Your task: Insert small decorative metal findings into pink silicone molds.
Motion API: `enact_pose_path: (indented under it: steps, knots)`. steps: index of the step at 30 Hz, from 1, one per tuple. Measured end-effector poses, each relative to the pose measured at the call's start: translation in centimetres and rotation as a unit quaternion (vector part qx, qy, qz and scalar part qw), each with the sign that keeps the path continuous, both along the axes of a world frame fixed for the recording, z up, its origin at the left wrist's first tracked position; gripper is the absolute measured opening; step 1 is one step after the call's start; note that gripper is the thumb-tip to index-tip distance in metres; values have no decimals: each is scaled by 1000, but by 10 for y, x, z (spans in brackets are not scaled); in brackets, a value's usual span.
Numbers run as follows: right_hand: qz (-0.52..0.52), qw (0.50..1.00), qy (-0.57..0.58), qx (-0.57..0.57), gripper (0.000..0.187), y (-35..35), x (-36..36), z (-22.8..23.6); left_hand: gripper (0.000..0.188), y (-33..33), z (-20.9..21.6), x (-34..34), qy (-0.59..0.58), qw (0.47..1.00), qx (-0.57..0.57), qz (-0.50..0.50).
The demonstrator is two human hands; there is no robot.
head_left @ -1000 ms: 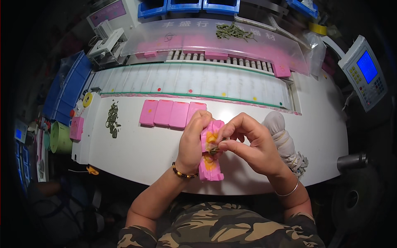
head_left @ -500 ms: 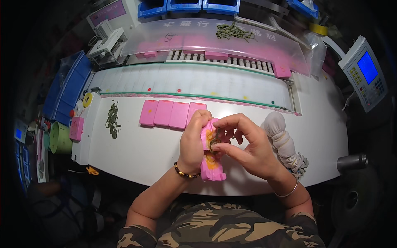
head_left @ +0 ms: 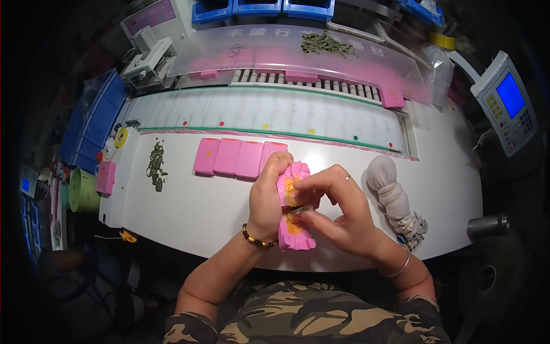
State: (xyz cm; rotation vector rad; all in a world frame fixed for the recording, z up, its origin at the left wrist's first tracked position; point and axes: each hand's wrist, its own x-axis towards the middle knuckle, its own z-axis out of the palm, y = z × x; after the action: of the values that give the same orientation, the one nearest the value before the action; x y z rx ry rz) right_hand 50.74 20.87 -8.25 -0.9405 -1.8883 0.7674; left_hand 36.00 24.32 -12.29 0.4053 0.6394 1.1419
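My left hand (head_left: 267,198) is closed around a pink, soft-looking mold (head_left: 297,239), which is bent open so that its yellow-stained inner faces show. My right hand (head_left: 346,212) is at the mold's opening. Its thumb and forefinger pinch a small dark green piece (head_left: 301,210), partly hidden by the fingers, at the gap between the mold's halves. Just beyond my left hand several closed pink molds (head_left: 229,157) lie in a row, one partly covered by my fist. A loose heap of similar dark green pieces (head_left: 156,166) lies at the left of the table.
A cloth-wrapped bundle (head_left: 387,183) lies right of my right hand. Behind the molds runs a long white conveyor (head_left: 269,112) with coloured dots. Beyond it a clear cover (head_left: 252,49) carries more green pieces (head_left: 326,45). A control panel (head_left: 507,100) stands right, a blue bin (head_left: 94,123) left.
My right fingers have shifted slightly lower, and the green piece now shows at the gap. The mold is spread a little wider. Dots on the conveyor have moved left.
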Motion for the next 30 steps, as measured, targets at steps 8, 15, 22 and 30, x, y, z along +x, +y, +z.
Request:
enact_pose_path:
  steps: [8, 15, 22, 30]
  knots:
    - [-50, 966, 221, -127, 14, -1, 13, -4, 26, -3, 12, -6, 3, 999, -9, -44]
    - [-150, 982, 92, 63, 14, -3, 26, -8, 45, -15, 3, -16, 47, 996, 0, -69]
    - [-132, 941, -118, 287, 34, -19, 22, -16, 29, -36, 11, -14, 11, 976, -11, -219]
    - [-122, 950, -97, 271, 31, -23, 20, -19, 21, -37, 6, -15, -31, 964, -62, -257]
